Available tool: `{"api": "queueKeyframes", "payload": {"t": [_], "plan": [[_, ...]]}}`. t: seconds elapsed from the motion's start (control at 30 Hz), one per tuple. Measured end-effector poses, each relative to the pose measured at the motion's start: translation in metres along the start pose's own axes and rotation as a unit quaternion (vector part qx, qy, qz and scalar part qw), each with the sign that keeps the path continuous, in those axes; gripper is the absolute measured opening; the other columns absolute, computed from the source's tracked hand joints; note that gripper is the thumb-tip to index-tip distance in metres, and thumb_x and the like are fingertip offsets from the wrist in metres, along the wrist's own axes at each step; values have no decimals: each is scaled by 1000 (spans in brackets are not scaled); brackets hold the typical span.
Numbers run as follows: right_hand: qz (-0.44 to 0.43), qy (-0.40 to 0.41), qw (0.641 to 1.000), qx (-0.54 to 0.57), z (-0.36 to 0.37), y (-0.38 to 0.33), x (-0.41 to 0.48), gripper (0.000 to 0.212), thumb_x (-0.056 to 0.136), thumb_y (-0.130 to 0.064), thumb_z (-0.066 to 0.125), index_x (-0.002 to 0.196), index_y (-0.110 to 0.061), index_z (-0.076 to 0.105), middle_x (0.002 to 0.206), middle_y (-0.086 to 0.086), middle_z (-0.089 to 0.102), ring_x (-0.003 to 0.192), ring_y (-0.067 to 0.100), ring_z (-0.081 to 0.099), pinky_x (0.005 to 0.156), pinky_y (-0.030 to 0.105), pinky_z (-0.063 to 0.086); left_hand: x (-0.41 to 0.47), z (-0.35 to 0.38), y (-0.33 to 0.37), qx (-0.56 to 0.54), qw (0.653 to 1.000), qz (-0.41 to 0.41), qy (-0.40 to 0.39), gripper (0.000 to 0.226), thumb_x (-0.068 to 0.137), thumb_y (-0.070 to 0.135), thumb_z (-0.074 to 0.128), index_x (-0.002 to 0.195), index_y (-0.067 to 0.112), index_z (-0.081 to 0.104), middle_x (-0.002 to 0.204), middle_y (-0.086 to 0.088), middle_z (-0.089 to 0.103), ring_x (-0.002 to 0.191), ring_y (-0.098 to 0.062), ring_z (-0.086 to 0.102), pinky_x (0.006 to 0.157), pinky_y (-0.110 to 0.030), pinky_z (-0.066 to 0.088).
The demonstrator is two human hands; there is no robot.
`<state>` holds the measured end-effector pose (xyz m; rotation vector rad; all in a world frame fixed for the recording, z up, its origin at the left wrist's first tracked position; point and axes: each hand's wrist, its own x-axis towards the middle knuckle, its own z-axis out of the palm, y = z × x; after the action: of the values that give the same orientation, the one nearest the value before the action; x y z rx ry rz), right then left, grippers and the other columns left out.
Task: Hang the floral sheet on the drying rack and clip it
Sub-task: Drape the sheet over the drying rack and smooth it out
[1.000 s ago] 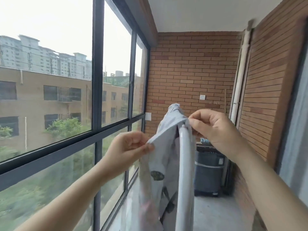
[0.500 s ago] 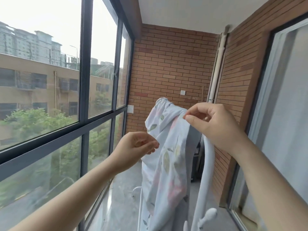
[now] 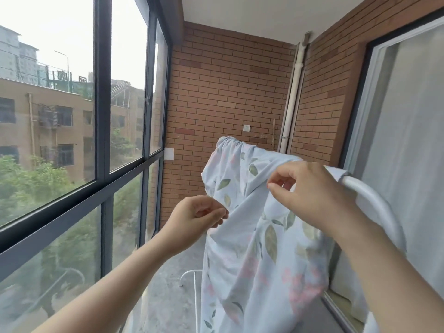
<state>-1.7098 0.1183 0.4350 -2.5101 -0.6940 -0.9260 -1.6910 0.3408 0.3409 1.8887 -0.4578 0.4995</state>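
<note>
window (image 3: 101, 140) close left, seemingly open above rack (image 3: 374, 198)

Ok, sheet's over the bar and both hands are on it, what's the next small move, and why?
Probably slide the floral sheet toward you along the rack bar with the right hand. The cloth sits bunched at the bar's far end, the near curved stretch is bare, and the left hand pinches the hanging edge. No clip is in view.
</note>
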Motion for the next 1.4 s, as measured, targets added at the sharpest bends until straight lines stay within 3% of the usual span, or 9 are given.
{"api": "queueKeyframes", "payload": {"t": [0.17, 0.4, 1.0, 1.4], "plan": [[49, -16, 999, 6, 52, -32, 21, 13, 82, -22, 61, 71, -28, 65, 72, -13, 65, 73, 2, 60, 69, 30, 51, 19, -48, -37, 8, 999, 12, -40, 11, 90, 19, 63, 83, 18, 72, 81, 2, 74, 75, -7, 68, 69, -16, 50], [109, -35, 993, -20, 95, -46, 43, 12, 83, -23, 62, 73, -27, 67, 73, -13, 66, 74, 3, 60, 71, 31, 53, 49, -75, -86, -52, 995, -9, -82, 11, 89, 18, 63, 85, 13, 73, 83, -2, 74, 81, -15, 70, 82, -36, 57], [196, -33, 980, -4, 207, 34, 106, 9, 83, -23, 62, 76, -24, 68, 73, -12, 67, 71, 2, 60, 70, 25, 50, 173, -43, -197, -60, 984, -25, -165, 12, 90, 19, 63, 87, 12, 73, 84, -3, 74, 81, -13, 70, 81, -30, 57], [317, -32, 946, -53, 317, 78, 138, 9, 80, -22, 63, 72, -25, 66, 69, -11, 66, 67, 4, 60, 69, 31, 52, 268, -3, -326, -83, 952, -26, -292, 12, 89, 20, 63, 84, 15, 73, 84, 0, 73, 81, -16, 69, 84, -38, 56]]}}
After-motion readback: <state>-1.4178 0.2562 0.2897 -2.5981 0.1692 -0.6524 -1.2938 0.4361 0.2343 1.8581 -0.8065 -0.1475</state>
